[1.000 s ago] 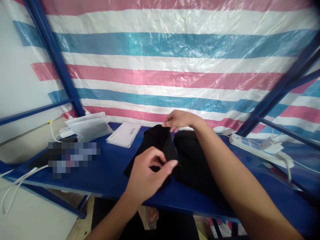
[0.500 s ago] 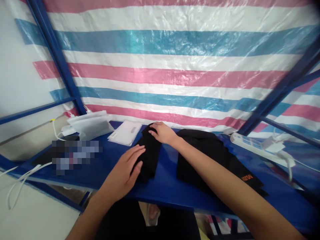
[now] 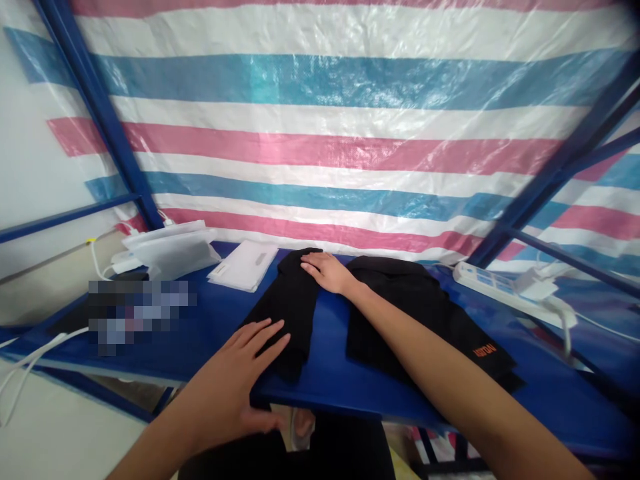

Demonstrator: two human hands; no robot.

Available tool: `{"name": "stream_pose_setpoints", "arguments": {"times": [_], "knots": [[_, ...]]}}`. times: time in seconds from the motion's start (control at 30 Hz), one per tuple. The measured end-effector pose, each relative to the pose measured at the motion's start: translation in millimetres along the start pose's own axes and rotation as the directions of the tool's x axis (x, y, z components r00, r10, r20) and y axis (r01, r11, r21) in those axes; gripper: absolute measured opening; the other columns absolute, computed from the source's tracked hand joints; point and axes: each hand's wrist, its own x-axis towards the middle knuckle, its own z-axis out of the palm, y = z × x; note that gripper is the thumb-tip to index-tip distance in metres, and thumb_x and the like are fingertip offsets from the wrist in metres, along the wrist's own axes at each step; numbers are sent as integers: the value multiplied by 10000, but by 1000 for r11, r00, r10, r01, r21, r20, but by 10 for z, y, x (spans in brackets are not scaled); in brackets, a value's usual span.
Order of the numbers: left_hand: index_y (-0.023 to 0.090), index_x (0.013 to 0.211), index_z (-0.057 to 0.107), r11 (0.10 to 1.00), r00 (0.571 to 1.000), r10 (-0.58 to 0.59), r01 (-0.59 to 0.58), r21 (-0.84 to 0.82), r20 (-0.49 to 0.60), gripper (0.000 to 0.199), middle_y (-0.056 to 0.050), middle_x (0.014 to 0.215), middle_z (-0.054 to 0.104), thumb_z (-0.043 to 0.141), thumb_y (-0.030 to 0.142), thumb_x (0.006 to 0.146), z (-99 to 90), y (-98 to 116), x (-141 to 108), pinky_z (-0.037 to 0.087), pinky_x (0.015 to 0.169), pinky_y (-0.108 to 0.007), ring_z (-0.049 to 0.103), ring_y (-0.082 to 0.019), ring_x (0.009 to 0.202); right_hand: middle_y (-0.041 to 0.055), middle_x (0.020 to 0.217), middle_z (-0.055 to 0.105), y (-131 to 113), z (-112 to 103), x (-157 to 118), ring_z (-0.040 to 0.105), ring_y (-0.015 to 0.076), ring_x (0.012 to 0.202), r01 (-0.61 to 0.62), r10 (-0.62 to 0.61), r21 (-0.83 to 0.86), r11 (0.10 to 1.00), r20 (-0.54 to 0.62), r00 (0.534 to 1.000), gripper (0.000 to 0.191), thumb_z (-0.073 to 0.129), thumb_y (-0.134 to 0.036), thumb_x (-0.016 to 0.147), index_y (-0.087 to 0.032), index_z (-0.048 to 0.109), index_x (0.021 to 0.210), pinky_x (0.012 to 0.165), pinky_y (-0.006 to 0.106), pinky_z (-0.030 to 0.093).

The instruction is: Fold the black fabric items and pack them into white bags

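A folded black garment lies lengthwise on the blue table. My right hand rests flat on its far end, fingers stretched out. Over its near left edge my left hand spreads its fingers, the thumb hanging apart past the table's front edge. A second folded black garment, with orange lettering at its lower right corner, lies to the right, partly hidden beneath my right forearm.
White papers or sleeves lie behind to the left, beside a translucent white bag. A white power strip runs along the right. White cables hang at the left edge. Blue frame posts and a striped sheet stand behind.
My left hand has moved back toward me and its fingers have spread. The left side of the near garment now lies wider. My right hand stays on its far end.
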Motion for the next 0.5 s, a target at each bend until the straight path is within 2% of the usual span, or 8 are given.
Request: {"name": "stream_pose_setpoints", "arguments": {"times": [0.07, 0.13, 0.2, 0.27, 0.33, 0.4, 0.43, 0.5], "knots": [[393, 1728, 376, 999, 999, 23, -24, 42, 23, 1057, -84, 1751, 456, 931, 484, 833, 28, 130, -83, 474, 1231, -599, 502, -403, 1531, 132, 1320, 788, -42, -96, -3, 717, 303, 1265, -9, 10, 10, 1000, -138, 990, 522, 396, -544, 1171, -213, 771, 1321, 1148, 454, 505], [431, 1657, 486, 994, 997, 74, -77, 81, 37, 862, -44, 1637, 601, 808, 171, 900, 4, 272, -156, 528, 1171, -534, 631, -341, 1389, 128, 1208, 803, -40, -176, -13, 741, 295, 1139, -60, 64, 23, 998, -263, 963, 495, 408, -525, 1170, -204, 778, 1242, 1037, 411, 540], [421, 1565, 591, 989, 988, 136, -139, 50, 69, 787, -14, 1458, 735, 667, 20, 893, -136, 394, -181, 563, 1110, -449, 717, -277, 1228, 121, 1155, 805, 9, -221, -26, 742, 298, 1082, -123, 130, 41, 992, -342, 931, 465, 432, -516, 1160, -203, 773, 1202, 969, 393, 542], [402, 1523, 624, 987, 981, 155, -148, -68, 118, 736, 3, 1338, 786, 622, 20, 894, -406, 459, -115, 578, 1061, -378, 753, -231, 1121, 115, 1118, 807, 88, -226, -38, 741, 295, 1032, -179, 190, 65, 982, -374, 908, 434, 461, -507, 1147, -202, 770, 1170, 918, 379, 539], [424, 1523, 617, 980, 987, 105, -83, -179, 121, 692, 19, 1327, 786, 601, 68, 930, -752, 436, 71, 579, 1012, -334, 759, -216, 1126, 108, 1080, 807, 168, -200, -45, 738, 283, 976, -221, 238, 88, 971, -374, 896, 395, 492, -484, 1133, -200, 766, 1138, 883, 366, 536], [422, 1533, 609, 970, 986, -5, 45, -238, 166, 550, 11, 1304, 792, 585, 211, 1026, -1087, 312, 381, 575, 949, -326, 761, -235, 1130, 102, 1057, 808, 225, -161, -51, 737, 269, 942, -246, 268, 107, 963, -363, 892, 353, 519, -455, 1120, -198, 761, 1118, 868, 356, 535], [413, 1511, 631, 962, 976, -39, 94, -258, 213, 472, 6, 1248, 805, 586, 304, 1054, -1222, 215, 575, 574, 891, -319, 771, -241, 1070, 98, 1049, 808, 239, -141, -54, 739, 263, 935, -253, 277, 114, 961, -355, 893, 335, 529, -443, 1117, -199, 759, 1113, 866, 351, 537], [359, 1428, 694, 952, 930, -66, 167, -256, 362, 407, -5, 1182, 815, 645, 436, 1031, -1394, -24, 1013, 554, 804, -307, 774, -245, 964, 95, 1054, 811, 238, -109, -64, 748, 252, 945, -266, 292, 123, 956, -326, 899, 311, 543, -431, 1114, -204, 756, 1117, 870, 340, 545]]}}
